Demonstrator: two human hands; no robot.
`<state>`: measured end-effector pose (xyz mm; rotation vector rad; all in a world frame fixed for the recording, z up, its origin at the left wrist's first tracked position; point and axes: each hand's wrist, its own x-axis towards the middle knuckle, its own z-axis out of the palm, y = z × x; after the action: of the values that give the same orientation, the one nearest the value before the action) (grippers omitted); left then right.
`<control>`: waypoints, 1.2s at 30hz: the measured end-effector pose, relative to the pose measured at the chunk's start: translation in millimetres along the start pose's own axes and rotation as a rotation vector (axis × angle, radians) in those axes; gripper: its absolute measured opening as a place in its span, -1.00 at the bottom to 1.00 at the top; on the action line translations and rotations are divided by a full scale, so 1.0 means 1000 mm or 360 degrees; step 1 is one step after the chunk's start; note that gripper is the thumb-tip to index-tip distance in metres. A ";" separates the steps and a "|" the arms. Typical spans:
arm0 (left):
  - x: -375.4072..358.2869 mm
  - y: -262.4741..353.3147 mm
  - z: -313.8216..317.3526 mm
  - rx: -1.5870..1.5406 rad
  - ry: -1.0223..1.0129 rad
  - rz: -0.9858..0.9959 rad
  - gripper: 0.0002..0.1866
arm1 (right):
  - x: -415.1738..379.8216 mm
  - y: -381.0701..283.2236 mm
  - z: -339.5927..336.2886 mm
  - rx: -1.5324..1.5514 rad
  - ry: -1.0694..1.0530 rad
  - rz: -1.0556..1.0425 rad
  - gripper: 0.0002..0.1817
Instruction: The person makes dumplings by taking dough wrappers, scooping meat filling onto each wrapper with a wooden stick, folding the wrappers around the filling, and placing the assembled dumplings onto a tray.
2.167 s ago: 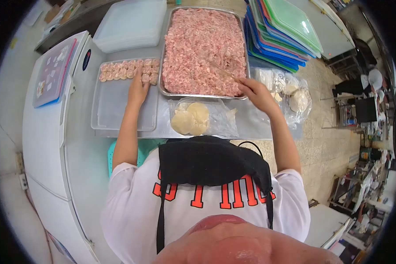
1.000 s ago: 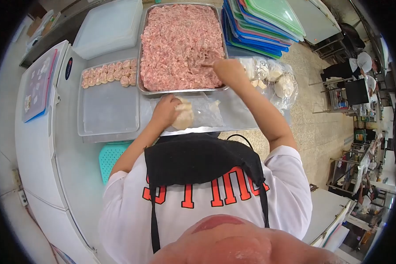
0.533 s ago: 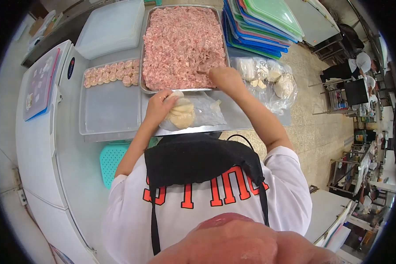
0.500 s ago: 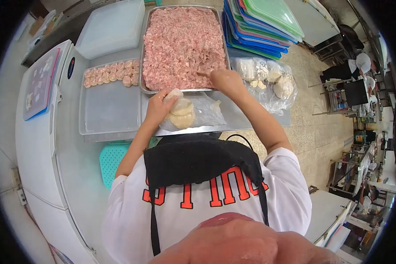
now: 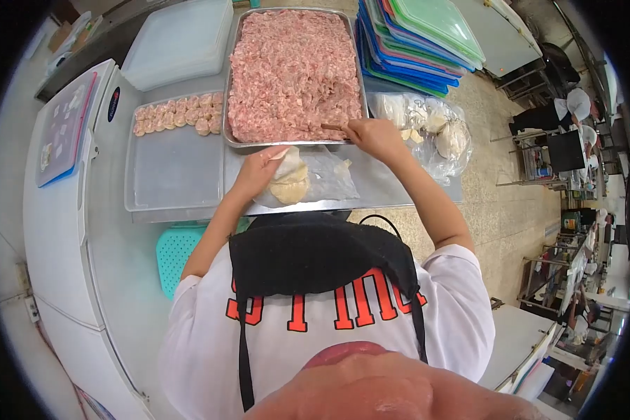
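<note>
Wrapper (image 5: 285, 155), a thin round sheet of pale dough, is in our left hand (image 5: 259, 171), lifted a little above the stack of wrappers (image 5: 292, 187) that lies on a clear plastic bag (image 5: 329, 178) on the metal surface (image 5: 392, 189). We judge it to be very light, soft and limp, so it folds under its own weight and can tear easily; it probably sticks a little to the sheets below. It is best taken at the edge with the fingertips and then laid flat on the open palm, without pulling hard. Our left hand grips it loosely by one side. Our right hand (image 5: 372, 134) is clenched on a thin wooden stick (image 5: 332, 127), whose tip rests at the near edge of the minced meat filling (image 5: 294, 66) in the big steel tray (image 5: 225, 105). To the left of this tray stands a clear plastic tray (image 5: 175, 175) with a row of finished dumplings (image 5: 178, 117) at its far end. At the right lies a bag with dough pieces (image 5: 434, 129), and behind it a pile of coloured lids (image 5: 427, 38).
</note>
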<state>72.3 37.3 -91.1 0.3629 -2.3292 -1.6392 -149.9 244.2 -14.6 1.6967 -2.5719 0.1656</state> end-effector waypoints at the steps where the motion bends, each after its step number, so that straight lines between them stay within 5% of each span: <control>1: -0.003 0.006 0.001 -0.0050 -0.0063 -0.0025 -0.70 | -0.003 0.002 -0.001 0.0029 0.0037 -0.0039 -0.65; 6: -0.007 0.015 0.005 0.0031 -0.0104 0.0133 -0.71 | -0.013 0.008 0.005 0.0083 0.0129 -0.0129 -0.65; 12: -0.006 0.010 0.011 -0.0547 -0.0188 -0.0248 -0.71 | -0.010 0.022 0.000 0.0442 -0.0045 0.0163 -0.65; 16: -0.006 0.025 0.008 -0.0413 -0.0122 -0.0300 -0.72 | 0.010 0.033 -0.016 0.0246 -0.0077 0.0277 -0.65; 18: -0.007 0.029 0.009 -0.0261 -0.0119 -0.0308 -0.72 | 0.016 0.024 -0.015 -0.0197 -0.0034 0.0066 -0.67; 20: -0.005 0.023 0.015 -0.0565 -0.0089 -0.0237 -0.72 | 0.017 0.020 0.005 -0.0288 -0.0072 0.0092 -0.70; 22: -0.003 0.010 0.017 -0.0632 -0.0129 -0.0287 -0.71 | 0.006 0.005 -0.004 -0.0077 0.0112 -0.0026 -0.68; 24: 0.002 0.005 0.017 -0.0705 -0.0172 -0.0326 -0.70 | -0.002 -0.003 -0.010 -0.0009 -0.0044 0.0059 -0.63; 26: 0.007 0.005 0.018 -0.1404 -0.0117 -0.0637 -0.65 | -0.008 -0.005 -0.008 0.0435 -0.0088 0.0329 -0.59; 32: 0.074 0.071 0.012 -0.2193 0.0046 -0.0525 -0.54 | 0.007 -0.013 -0.026 0.1291 -0.0094 0.0658 -0.62; 36: 0.098 0.115 0.001 -0.2469 0.0285 -0.0576 -0.37 | 0.005 -0.041 -0.019 0.1376 0.0190 0.0379 -0.68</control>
<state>-25.5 41.4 24.3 0.4851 -0.3861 -2.7643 -114.3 225.4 7.0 1.4311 -2.7721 1.5152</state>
